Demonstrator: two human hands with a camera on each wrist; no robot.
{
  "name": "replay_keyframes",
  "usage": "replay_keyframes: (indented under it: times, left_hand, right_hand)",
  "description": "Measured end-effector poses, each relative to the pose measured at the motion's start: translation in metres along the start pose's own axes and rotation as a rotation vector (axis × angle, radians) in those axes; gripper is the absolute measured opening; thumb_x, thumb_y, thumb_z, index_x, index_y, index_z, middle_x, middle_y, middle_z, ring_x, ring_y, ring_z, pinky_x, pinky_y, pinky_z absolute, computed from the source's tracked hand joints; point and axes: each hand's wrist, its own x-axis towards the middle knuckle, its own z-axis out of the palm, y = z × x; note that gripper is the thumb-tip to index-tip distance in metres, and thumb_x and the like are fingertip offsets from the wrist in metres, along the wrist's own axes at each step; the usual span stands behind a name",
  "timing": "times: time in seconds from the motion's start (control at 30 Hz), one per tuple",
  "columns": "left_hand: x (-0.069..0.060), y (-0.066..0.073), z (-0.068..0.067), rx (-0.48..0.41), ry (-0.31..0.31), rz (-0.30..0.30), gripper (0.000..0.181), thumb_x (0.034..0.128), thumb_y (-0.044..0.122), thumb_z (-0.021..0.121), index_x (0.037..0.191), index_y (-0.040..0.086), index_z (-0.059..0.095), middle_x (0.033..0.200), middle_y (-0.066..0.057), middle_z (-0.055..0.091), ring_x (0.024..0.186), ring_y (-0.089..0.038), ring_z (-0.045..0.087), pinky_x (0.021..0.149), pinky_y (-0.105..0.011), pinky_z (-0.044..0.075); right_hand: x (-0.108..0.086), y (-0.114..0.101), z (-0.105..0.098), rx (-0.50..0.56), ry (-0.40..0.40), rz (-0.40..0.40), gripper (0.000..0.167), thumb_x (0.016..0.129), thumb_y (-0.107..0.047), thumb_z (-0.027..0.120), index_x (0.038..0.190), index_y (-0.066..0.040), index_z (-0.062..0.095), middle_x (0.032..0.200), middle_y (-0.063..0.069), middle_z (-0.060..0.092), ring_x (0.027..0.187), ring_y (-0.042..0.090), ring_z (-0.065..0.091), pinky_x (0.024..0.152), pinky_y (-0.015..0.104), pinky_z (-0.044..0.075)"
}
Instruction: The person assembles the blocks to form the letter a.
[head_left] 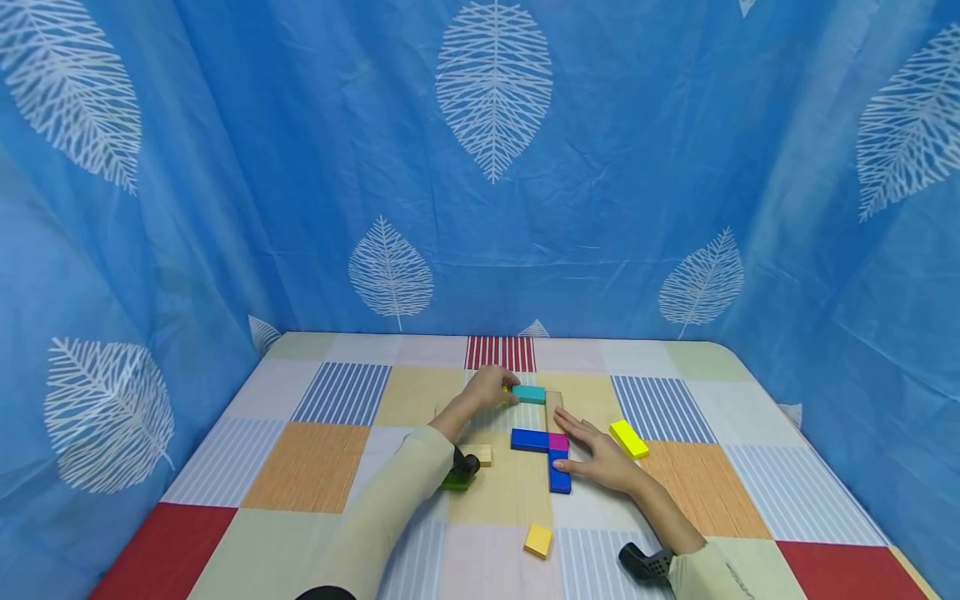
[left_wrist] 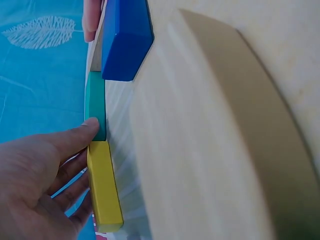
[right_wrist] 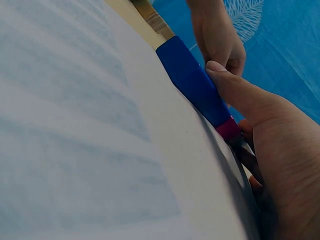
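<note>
At the far middle of the table, my left hand (head_left: 491, 387) rests at the joint between a teal block (head_left: 529, 394) and a yellow block (left_wrist: 104, 185). In the left wrist view its thumb touches the teal block while the fingers extend behind the yellow one. My right hand (head_left: 600, 457) lies with spread fingers beside a plain wooden block (head_left: 553, 407), a magenta block (head_left: 558, 442) and an upright-running blue block (head_left: 559, 475); its thumb touches that blue block. Another blue block (head_left: 529, 440) extends left from the magenta one.
A bright yellow block (head_left: 628, 439) lies right of the right hand, and an orange-yellow block (head_left: 537, 541) sits near the front. Under the left forearm are a pale wooden block (head_left: 482, 455) and a partly hidden green block (head_left: 456, 482). A blue curtain (head_left: 600, 167) hangs around the table.
</note>
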Motion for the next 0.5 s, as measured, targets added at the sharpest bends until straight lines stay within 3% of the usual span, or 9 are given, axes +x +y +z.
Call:
replay_keyframes:
  times: [0.3,0.5]
  left_hand:
    - [0.0021,0.0001,0.002,-0.018,0.005,-0.018,0.034,0.0784,0.018,0.074,0.11,0.009,0.067,0.102,-0.003,0.066,0.095,-0.016,0.059,0.084,-0.028,0.047]
    - [0.0001,-0.0032,-0.0001,-0.055,-0.009,-0.019,0.045,0.077,0.022,0.076,0.118,0.009,0.063,0.11,-0.005,0.063,0.101,-0.019,0.058,0.086,-0.031,0.046]
  right_hand:
    - [0.0004,-0.0003,-0.0003,-0.002,-0.002,0.005,0.079,0.078,-0.052,0.067,0.143,-0.019,0.037,0.149,-0.005,0.027,0.133,0.04,0.023,0.1,0.064,0.021]
    - [-0.0003,-0.0014,-0.0016,-0.003,-0.003,0.007,0.079,0.077,-0.051,0.067,0.143,-0.019,0.037,0.149,-0.005,0.027,0.133,0.041,0.022,0.1,0.064,0.02]
